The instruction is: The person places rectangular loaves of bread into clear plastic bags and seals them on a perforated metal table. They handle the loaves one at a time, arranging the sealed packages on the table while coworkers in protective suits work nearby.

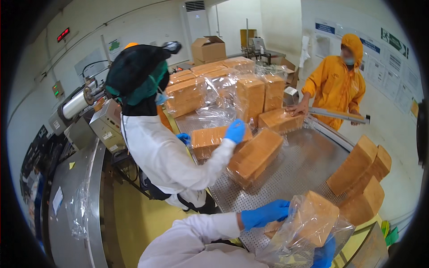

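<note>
In front of me, a long bread loaf is partly inside a clear plastic bag. My left hand, in a blue glove, pinches the bag's edge beside the loaf. At the loaf's near lower end is my right hand, also blue-gloved, holding it; film and the loaf hide part of its fingers. Another piece of bread shows under my left hand, mostly covered. Both are over the near end of a perforated metal table.
Unwrapped loaves stand along the right edge. Bagged loaves lie mid-table, with a stack behind. A white-coated co-worker touches a bagged loaf at left. Across the table, a person in orange rests a hand on another.
</note>
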`<action>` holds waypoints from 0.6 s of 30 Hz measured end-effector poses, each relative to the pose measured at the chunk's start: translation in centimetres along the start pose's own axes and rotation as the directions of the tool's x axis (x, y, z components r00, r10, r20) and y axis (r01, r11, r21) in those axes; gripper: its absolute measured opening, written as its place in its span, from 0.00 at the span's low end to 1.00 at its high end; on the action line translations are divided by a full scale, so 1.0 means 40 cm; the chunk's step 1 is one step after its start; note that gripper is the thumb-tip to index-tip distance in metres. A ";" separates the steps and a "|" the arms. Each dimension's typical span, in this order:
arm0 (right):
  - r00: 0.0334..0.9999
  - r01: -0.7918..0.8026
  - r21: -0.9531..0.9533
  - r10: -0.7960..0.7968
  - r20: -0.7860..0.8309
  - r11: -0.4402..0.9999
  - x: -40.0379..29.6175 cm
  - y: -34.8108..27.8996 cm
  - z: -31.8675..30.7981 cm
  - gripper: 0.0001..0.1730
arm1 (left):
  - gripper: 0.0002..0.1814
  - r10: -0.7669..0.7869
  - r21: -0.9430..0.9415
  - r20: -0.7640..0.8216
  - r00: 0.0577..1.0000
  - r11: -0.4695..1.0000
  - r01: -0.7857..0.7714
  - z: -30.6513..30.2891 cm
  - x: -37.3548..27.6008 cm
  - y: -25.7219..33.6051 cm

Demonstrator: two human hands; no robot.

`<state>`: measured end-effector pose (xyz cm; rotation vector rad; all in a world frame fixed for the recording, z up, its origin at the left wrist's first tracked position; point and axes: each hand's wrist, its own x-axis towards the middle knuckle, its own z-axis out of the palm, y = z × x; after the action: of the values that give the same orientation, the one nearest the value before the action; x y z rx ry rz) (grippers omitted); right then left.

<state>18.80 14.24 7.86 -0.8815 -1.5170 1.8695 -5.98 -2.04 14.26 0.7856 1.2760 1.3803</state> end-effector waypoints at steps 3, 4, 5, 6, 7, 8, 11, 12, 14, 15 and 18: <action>0.998 -0.019 0.095 0.013 0.061 0.995 -0.067 0.022 -0.001 0.23 | 0.09 -0.074 -0.106 0.036 0.997 0.991 0.077 0.017 -0.064 -0.013; 0.998 -0.024 -0.133 0.032 0.058 0.991 -0.089 0.008 -0.012 0.22 | 0.09 -0.072 -0.126 0.035 0.997 0.989 0.075 0.022 -0.076 -0.011; 0.997 -0.055 -0.197 0.066 0.049 0.979 -0.103 -0.003 -0.014 0.22 | 0.10 -0.103 -0.114 0.039 0.994 0.988 0.107 0.023 -0.081 -0.005; 0.995 -0.079 -0.259 0.092 0.041 0.963 -0.113 -0.019 -0.013 0.22 | 0.10 -0.125 -0.098 0.042 0.991 0.987 0.129 0.020 -0.080 0.006; 0.991 -0.125 -0.161 0.132 0.030 0.979 -0.120 -0.036 0.003 0.22 | 0.10 -0.147 -0.082 0.043 0.988 0.985 0.150 0.022 -0.082 0.008; 0.988 -0.149 -0.093 0.153 0.036 0.984 -0.130 -0.041 0.007 0.23 | 0.10 -0.150 -0.090 0.031 0.988 0.984 0.153 0.030 -0.087 0.002; 0.985 -0.156 0.061 0.151 0.084 0.986 -0.143 -0.052 0.016 0.24 | 0.11 -0.142 -0.073 0.030 0.989 0.987 0.144 0.037 -0.089 0.015; 0.985 -0.170 0.075 0.167 0.050 0.983 -0.147 -0.058 0.024 0.21 | 0.11 -0.151 -0.059 0.056 0.987 0.986 0.154 0.034 -0.090 0.031; 0.979 -0.199 0.103 0.202 -0.016 0.975 -0.149 -0.078 0.049 0.16 | 0.12 -0.159 -0.085 0.071 0.985 0.983 0.165 0.032 -0.089 0.063; 0.979 -0.198 0.076 0.200 -0.024 0.977 -0.150 -0.084 0.058 0.16 | 0.13 -0.159 -0.126 0.059 0.985 0.978 0.165 0.034 -0.088 0.079; 0.976 -0.205 0.032 0.207 -0.071 0.978 -0.149 -0.104 0.088 0.16 | 0.13 -0.129 -0.130 0.078 0.989 0.982 0.138 0.025 -0.070 0.071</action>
<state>19.83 8.33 13.25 -1.1211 -1.4007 1.9720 -5.11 -4.12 17.70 0.6377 1.1476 1.3059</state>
